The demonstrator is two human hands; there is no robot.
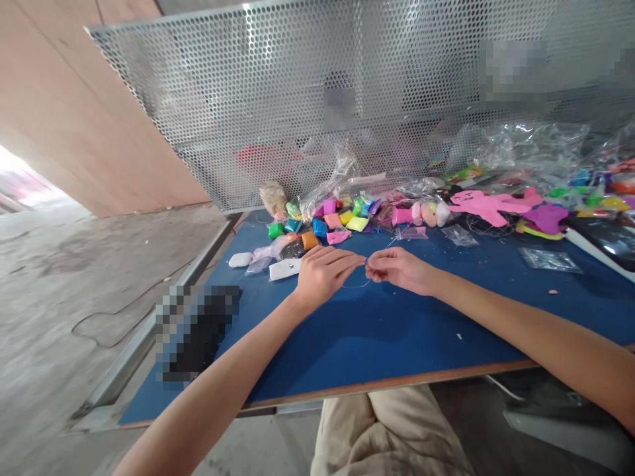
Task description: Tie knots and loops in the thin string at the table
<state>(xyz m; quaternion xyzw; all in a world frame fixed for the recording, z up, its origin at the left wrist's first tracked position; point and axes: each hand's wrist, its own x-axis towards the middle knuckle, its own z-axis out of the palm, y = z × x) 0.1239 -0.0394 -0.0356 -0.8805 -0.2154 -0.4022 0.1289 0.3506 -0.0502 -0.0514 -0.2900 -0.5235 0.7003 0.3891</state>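
Both my hands meet above the blue table [377, 330], fingertips almost touching. My left hand [325, 272] is pinched shut on one end of a thin thread [358, 285] that sags in a small loop between the hands. My right hand [399, 270] pinches the other end, perhaps with a tiny item I cannot make out. Just beyond the hands lies a heap of small coloured clay packets [327, 221] in green, blue, orange, pink and yellow.
A perforated metal screen [307, 99] stands along the table's far edge. Pink and purple foam cut-outs [496, 205] and clear plastic bags [540, 152] lie at the right. White pieces [284, 268] and a dark blurred object [198, 334] sit at the left. Concrete floor lies left.
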